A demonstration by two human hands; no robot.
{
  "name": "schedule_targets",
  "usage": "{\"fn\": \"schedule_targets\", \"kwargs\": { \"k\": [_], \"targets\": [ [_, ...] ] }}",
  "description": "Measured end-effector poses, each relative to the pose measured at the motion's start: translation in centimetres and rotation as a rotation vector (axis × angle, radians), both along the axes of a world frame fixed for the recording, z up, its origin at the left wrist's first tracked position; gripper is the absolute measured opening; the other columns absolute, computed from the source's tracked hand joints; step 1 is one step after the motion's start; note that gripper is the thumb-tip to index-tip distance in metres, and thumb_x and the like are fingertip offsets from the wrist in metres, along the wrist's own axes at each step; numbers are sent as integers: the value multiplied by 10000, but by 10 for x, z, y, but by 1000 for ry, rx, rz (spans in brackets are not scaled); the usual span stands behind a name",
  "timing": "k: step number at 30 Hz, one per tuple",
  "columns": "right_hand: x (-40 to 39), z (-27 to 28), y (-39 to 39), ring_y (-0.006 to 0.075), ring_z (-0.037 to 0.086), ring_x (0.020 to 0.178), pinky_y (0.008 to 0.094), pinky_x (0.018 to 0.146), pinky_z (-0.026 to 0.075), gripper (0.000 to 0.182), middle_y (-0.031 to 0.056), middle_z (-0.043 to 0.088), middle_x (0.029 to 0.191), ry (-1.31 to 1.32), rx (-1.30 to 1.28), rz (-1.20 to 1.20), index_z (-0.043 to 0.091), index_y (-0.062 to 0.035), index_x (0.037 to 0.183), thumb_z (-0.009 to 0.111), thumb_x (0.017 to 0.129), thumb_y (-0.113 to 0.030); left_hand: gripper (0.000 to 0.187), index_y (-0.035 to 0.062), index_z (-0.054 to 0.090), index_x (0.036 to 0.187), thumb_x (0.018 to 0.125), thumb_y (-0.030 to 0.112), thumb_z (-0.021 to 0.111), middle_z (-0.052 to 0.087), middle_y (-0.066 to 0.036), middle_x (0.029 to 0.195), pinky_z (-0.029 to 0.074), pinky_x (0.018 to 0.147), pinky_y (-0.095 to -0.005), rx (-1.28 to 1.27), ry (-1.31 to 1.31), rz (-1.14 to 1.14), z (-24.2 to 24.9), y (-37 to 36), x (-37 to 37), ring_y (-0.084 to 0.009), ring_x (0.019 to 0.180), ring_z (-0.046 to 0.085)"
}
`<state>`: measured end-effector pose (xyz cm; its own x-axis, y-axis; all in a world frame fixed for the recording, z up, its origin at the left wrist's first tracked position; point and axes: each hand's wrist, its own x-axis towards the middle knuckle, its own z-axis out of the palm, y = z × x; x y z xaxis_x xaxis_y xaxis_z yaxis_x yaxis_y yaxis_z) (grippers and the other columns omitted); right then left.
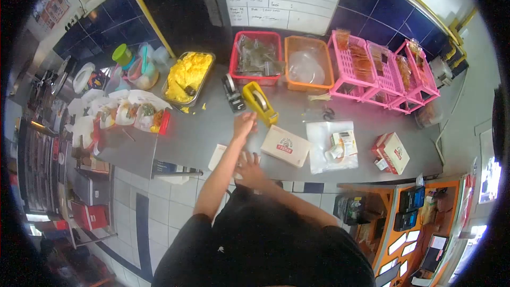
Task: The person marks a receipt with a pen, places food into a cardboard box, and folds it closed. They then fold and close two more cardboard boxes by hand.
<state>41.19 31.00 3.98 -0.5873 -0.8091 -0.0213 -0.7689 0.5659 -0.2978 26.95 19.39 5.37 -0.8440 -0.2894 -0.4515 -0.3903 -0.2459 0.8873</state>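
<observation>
My left hand (245,126) reaches over the steel counter, fingers curled together, just left of the yellow tape dispenser (260,103). Whatever those fingers pinch, if anything, is too small to make out. A black tape dispenser (233,94) stands just beyond. Close to the counter's front edge, my right hand (249,171) lies palm down with fingers spread, partly behind my left forearm. A white flat piece (217,156), paper or card, pokes out left of that forearm. To the right of my hands lies a closed printed carton box (286,145).
Rightward are clear plastic bags (316,160) with small packets on top, and another printed box (392,154). Behind stand a red basket (234,69), an orange basket (288,66) and pink racks (366,77). A tray of yellow food (166,97) and open filled boxes (166,123) sit left.
</observation>
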Motion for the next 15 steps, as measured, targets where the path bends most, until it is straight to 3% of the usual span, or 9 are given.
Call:
{"fn": "schedule_targets", "kwargs": {
  "k": [2,4,7,8,10,12,14,15],
  "targets": [
    [7,-8,-1,504,284,1396,747,1076,246,601,187,352,1546,-20,25,-34,603,-167,1341,683,845,-497,258,74,710,1025,907,300,753,701,-8,892,531,563,-277,52,-63,86,-9,29,-25,-87,708,599],
    [11,-31,3,482,289,1410,777,1061,221,594,194,374,1544,-519,-852,-207,520,-123,1413,572,931,-466,242,74,711,1013,893,277,767,695,-9,834,502,520,-274,94,-128,183,-14,48,-47,-85,627,565],
    [17,-60,-15,478,305,1404,730,1087,234,573,198,377,1545,-498,-886,-207,525,-121,1404,569,931,-441,151,91,712,918,878,224,773,687,-11,735,341,416,-272,166,-206,387,-13,63,-60,-67,481,439],
    [20,-68,-20,476,313,1400,707,1101,240,562,200,379,1546,-486,-896,-213,528,-120,1400,567,930,-428,151,91,712,918,878,224,773,687,-11,735,341,416,-272,159,-210,391,-9,71,-57,-67,481,439],
    [25,-80,-24,472,330,1393,661,1127,252,542,203,382,1547,-463,-913,-225,533,-119,1390,564,930,-403,206,-1,726,925,869,195,760,742,-84,830,529,598,-324,42,-27,501,5,89,-47,-172,687,664],
    [20,-66,-18,469,338,1390,638,1140,259,532,205,383,1548,-458,-930,-231,536,-118,1386,563,929,-390,204,1,733,907,883,201,760,742,-78,823,538,659,-341,-13,12,487,4,101,-30,-179,740,683],
    [6,-5,0,348,296,1430,574,1141,328,604,55,333,1576,12,-55,-62,577,-267,1385,746,827,-429,224,-6,728,888,887,215,768,729,-82,807,534,680,-343,-121,-20,464,4,119,-13,-159,732,667],
    [7,-19,-4,410,276,1433,667,1114,293,619,38,287,1615,63,-91,-78,637,-316,1316,784,737,-477,242,-3,717,791,877,213,784,701,-83,755,506,595,-325,102,138,551,-18,123,-9,-148,675,647]
  ]
}}
